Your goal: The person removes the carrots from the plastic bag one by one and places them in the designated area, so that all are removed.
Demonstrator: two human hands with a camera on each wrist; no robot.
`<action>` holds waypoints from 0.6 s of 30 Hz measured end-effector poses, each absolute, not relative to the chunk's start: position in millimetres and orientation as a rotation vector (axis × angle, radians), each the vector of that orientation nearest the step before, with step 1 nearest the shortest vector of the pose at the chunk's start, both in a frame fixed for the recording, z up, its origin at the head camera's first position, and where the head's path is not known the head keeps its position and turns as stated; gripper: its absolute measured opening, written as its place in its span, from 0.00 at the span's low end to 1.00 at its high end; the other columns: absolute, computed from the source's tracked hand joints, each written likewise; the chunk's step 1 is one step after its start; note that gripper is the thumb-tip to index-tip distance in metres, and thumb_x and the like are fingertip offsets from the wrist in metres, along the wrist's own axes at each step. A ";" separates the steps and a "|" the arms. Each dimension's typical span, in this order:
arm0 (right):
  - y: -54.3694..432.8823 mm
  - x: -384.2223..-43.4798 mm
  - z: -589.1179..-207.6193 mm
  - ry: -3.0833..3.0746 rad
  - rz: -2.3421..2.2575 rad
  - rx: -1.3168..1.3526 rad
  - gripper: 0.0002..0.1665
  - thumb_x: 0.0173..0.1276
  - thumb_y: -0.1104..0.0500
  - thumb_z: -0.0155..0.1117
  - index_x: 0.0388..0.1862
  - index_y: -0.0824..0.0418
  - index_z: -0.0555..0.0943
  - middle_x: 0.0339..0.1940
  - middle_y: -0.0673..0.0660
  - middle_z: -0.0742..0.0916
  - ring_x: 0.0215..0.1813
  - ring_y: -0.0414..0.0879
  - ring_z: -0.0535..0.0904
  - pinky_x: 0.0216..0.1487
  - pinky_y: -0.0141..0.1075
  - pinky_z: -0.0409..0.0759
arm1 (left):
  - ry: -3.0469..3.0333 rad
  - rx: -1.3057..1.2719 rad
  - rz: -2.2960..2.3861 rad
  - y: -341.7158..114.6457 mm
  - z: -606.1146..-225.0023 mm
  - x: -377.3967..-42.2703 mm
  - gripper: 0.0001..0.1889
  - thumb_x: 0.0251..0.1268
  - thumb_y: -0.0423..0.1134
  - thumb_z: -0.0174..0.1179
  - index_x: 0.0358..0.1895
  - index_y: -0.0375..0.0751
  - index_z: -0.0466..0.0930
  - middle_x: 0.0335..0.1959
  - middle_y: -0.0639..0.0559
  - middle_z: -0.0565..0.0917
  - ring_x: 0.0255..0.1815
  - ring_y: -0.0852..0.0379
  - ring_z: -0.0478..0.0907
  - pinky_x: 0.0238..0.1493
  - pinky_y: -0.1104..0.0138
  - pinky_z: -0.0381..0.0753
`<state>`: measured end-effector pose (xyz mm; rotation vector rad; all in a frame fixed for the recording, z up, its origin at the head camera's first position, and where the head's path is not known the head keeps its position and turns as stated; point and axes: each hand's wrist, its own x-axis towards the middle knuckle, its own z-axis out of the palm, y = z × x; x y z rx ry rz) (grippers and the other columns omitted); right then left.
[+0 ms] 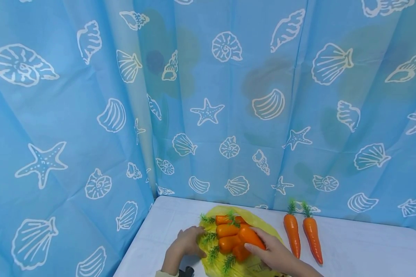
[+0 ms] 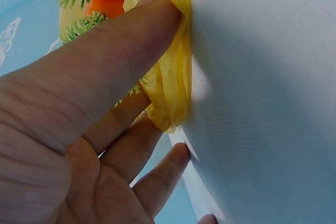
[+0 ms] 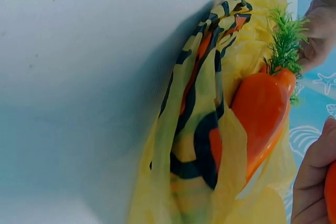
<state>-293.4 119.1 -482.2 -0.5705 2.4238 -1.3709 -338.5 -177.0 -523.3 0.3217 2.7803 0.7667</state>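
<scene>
A yellow plastic bag [image 1: 263, 218] lies spread on the table with several orange carrots [image 1: 228, 243] on it, their green tops toward the left. My right hand [image 1: 273, 249] grips one carrot [image 1: 252, 237] over the pile, thumb on its near side. At the bag's left edge is my left hand [image 1: 190, 241]. In the left wrist view its thumb [image 2: 121, 45] presses the gathered yellow plastic [image 2: 173, 72], with fingers bent behind it. Dark and orange print shows on the bag's folded side [image 3: 202, 145] in the right wrist view.
Two more carrots, one [image 1: 292, 235] beside the other [image 1: 313, 239], lie right of the bag, tops pointing away. A small black object [image 1: 187, 271] is by my left wrist. Behind the white table [image 1: 367, 246] hangs a blue shell-patterned curtain [image 1: 208, 169].
</scene>
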 end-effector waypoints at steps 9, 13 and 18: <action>130.2 -295.4 -479.7 2.449 -1.351 -0.513 0.39 0.74 0.41 0.56 0.75 0.62 0.62 0.35 0.58 0.81 0.21 0.46 0.75 0.22 0.35 0.78 | 2.774 0.319 0.750 -177.6 -525.7 -340.4 0.33 0.42 0.42 0.80 0.58 0.43 0.82 0.63 0.45 0.80 0.65 0.39 0.73 0.69 0.30 0.57; 137.8 -298.1 -479.9 2.454 -1.365 -0.494 0.38 0.74 0.41 0.56 0.74 0.60 0.62 0.30 0.60 0.80 0.19 0.45 0.73 0.19 0.36 0.78 | 2.767 0.306 0.763 -177.1 -525.4 -340.7 0.33 0.42 0.42 0.80 0.58 0.43 0.82 0.62 0.45 0.80 0.65 0.39 0.73 0.69 0.30 0.56; 145.4 -301.4 -481.4 2.455 -1.389 -0.417 0.39 0.73 0.41 0.57 0.74 0.60 0.62 0.30 0.60 0.79 0.19 0.44 0.72 0.17 0.36 0.77 | 2.754 0.299 0.779 -178.0 -525.2 -341.6 0.33 0.42 0.42 0.80 0.58 0.42 0.82 0.63 0.45 0.79 0.66 0.39 0.72 0.69 0.30 0.55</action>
